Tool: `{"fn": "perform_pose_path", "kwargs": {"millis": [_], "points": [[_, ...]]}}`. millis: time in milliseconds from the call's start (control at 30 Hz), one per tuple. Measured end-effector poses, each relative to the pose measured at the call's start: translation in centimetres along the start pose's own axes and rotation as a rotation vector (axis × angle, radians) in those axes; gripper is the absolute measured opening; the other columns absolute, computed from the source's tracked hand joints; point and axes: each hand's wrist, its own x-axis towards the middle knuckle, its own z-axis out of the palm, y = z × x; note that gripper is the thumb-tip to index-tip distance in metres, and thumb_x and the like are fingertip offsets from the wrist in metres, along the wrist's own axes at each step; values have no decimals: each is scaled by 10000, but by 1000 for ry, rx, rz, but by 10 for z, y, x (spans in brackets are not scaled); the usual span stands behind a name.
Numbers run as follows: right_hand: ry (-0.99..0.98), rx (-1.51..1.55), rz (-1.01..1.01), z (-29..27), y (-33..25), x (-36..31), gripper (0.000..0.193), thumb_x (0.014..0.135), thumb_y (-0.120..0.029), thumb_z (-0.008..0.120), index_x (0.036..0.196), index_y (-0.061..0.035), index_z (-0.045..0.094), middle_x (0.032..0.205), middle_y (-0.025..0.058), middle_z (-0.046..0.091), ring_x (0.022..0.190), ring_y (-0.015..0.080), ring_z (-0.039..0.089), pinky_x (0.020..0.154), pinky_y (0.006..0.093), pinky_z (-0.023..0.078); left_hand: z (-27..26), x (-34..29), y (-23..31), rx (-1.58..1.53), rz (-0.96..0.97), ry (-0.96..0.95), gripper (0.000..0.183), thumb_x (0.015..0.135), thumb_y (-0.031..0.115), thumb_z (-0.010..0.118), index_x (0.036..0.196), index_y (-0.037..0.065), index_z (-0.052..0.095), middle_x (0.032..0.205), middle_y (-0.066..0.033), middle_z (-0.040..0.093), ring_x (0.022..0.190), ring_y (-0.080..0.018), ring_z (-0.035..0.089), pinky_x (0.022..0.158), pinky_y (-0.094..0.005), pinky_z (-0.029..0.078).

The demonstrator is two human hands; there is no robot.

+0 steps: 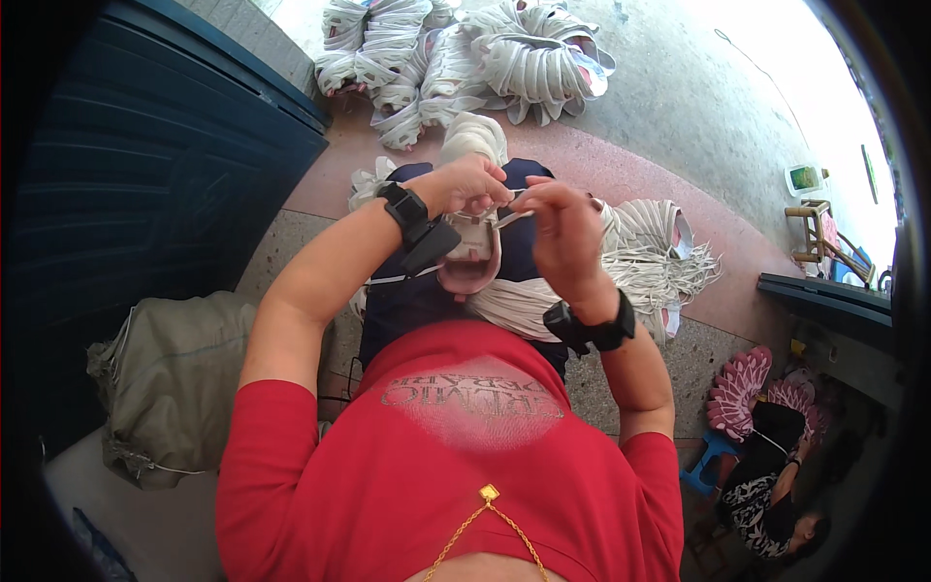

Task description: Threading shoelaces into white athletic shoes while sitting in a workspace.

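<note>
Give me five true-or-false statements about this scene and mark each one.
1. The left hand and right hand are close together near a shoe. True.
2. The wearer's shirt is blue. False: the shirt is red.
3. Bundles of white pieces lie beyond the hands. True.
4. The bulky sack is on the wearer's right. False: the sack is on the left.
5. Another person shows at the lower right. True.

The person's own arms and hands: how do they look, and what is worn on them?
Short red sleeves leave the forearms bare. Each wrist has a black strap with boxy black parts. The left hand and right hand are ungloved.
</note>
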Motion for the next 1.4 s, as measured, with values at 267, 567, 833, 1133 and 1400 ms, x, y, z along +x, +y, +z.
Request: {"fn": "perform_pose_path", "kwargs": {"millis": [267,567,833,1133,1400], "points": [[531,529,-36,-145,-44,61,150,1039,-132,519,948,-31,583,681,-1,503,528,53,359,415,237,303,7,-47,-6,1306,511,350,310,893,150,614,1195,88,645,924,-163,691,931,-403,648,860,-484,513],[-164,63,627,36,46,-34,210,895,-211,721,972,-15,707,745,137,679,676,192,644,639,315,492,-23,-61,-48,1232,836,431,333,855,103,660,1179,35,616,831,-149,617,836,-307,624,782,-412,524],[-436,-174,576,60,55,-59,256,938,-255,591,1087,-98,728,866,215,708,818,401,693,724,475,544,-38,-60,-32,233,-17,78,110,908,76,612,996,31,660,702,32,574,624,-84,541,575,-228,442],[-398,-370,248,104,43,-65,139,911,-218,586,848,-118,659,719,131,690,656,320,698,569,439,547,-36,-66,-59,1387,867,355,98,913,174,619,940,81,637,799,-111,649,799,-324,674,650,-414,539],[-437,-547,337,127,48,-63,144,890,-222,611,850,-87,642,705,127,695,627,293,710,545,400,563,-49,-69,-76,1444,786,370,118,939,162,550,918,60,606,765,-171,654,755,-374,681,650,-468,553]]}}
